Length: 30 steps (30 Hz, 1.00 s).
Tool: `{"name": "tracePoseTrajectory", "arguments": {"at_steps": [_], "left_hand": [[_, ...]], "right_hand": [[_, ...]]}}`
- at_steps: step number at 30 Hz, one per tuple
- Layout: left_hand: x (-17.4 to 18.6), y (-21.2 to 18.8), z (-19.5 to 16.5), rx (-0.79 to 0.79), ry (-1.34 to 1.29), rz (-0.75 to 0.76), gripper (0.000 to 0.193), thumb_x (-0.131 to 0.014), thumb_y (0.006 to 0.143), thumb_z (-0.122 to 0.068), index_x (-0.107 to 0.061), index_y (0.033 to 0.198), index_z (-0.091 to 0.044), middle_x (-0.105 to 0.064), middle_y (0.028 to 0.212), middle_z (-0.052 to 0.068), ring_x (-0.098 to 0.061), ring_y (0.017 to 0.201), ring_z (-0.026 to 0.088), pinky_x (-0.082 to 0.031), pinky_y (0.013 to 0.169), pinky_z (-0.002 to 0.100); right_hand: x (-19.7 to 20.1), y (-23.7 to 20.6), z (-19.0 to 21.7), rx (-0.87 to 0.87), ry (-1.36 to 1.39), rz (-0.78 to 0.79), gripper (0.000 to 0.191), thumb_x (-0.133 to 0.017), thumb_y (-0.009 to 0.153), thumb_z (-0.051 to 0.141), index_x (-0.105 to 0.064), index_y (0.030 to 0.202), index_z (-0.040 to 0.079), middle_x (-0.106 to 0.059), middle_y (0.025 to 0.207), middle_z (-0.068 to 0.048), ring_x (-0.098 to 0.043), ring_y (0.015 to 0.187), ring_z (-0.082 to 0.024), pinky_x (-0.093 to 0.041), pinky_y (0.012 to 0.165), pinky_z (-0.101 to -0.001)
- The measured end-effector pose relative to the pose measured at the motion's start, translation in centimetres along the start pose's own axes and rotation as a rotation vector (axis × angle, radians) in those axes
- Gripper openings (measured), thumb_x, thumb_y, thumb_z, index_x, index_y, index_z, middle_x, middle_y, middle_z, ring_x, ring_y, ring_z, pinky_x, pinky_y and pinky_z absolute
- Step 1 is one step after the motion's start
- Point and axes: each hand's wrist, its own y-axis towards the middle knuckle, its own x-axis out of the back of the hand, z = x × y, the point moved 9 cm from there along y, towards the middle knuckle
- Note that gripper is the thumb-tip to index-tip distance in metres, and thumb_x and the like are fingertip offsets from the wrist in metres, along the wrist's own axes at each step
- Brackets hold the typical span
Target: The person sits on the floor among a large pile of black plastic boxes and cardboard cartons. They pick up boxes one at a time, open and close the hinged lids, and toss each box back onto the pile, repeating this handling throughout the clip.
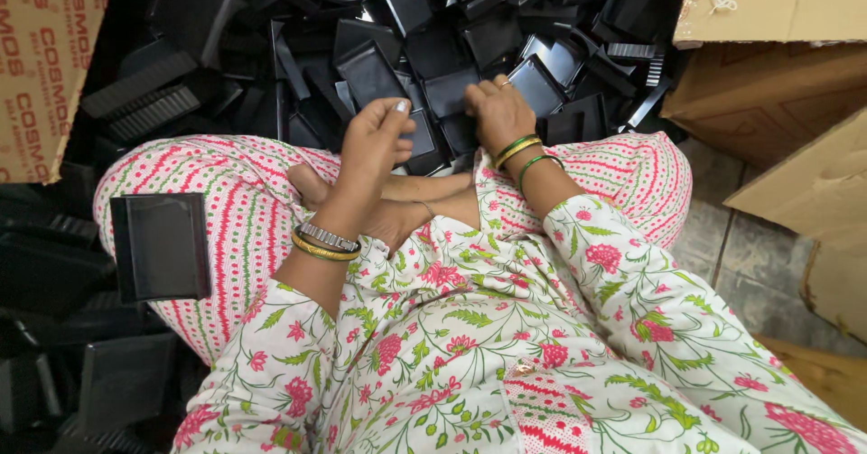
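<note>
Hands | left hand pinches black plastic tray edge | right hand rests closed on tray pile | advice: steady tray with both hands before lifting.

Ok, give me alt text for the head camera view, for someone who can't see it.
A seated person's left hand and right hand reach into a pile of black plastic parts in front of crossed legs. One black tray rests on the left knee; cardboard boxes stand at the right.
</note>
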Motion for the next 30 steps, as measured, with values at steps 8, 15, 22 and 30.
{"name": "tracePoseTrajectory", "arguments": {"at_steps": [8,15,22,30], "left_hand": [[-1.0,0.8,1.9,-0.009,0.057,0.092,0.028,-0.063,0.100,-0.030,-0.070,0.115,-0.008,-0.066,0.087,-0.001,-0.056,0.065,0.006,-0.048,0.054,0.022],[-2.3,-0.5,0.0,-0.287,0.504,0.156,0.032,-0.063,0.100,-0.030,-0.071,0.114,-0.002,-0.075,0.094,0.008,-0.070,0.084,0.014,-0.055,0.073,0.030],[-2.0,-0.9,-0.6,-0.298,0.514,0.122,0.034,-0.065,0.098,-0.031,-0.070,0.114,-0.002,-0.076,0.099,0.010,-0.072,0.088,0.016,-0.056,0.077,0.032],[-2.0,-1.8,-1.4,-0.031,0.457,0.013,0.055,-0.061,0.098,-0.045,-0.053,0.138,-0.007,-0.071,0.086,0.012,-0.067,0.074,0.018,-0.053,0.066,0.033]], "right_hand": [[3.9,-0.3,-0.4,-0.006,0.153,-0.064,0.018,-0.073,0.071,-0.003,-0.072,0.081,0.011,-0.064,0.090,-0.007,-0.058,0.097,-0.034,-0.051,0.083,-0.0436],[5.7,1.0,0.9,0.081,0.187,-0.177,0.047,-0.075,0.075,-0.003,-0.069,0.121,0.005,-0.065,0.129,-0.016,-0.059,0.114,-0.041,-0.049,0.097,-0.0448],[1.6,4.3,-1.0,-0.076,0.102,-0.061,0.053,-0.083,0.068,0.010,-0.070,0.119,0.009,-0.065,0.116,-0.017,-0.062,0.100,-0.040,-0.052,0.085,-0.0478],[5.1,4.2,-0.2,-0.250,0.439,-0.260,0.015,-0.078,0.090,0.014,-0.076,0.103,0.007,-0.076,0.096,-0.011,-0.075,0.087,-0.030,-0.058,0.076,-0.0404]]}}
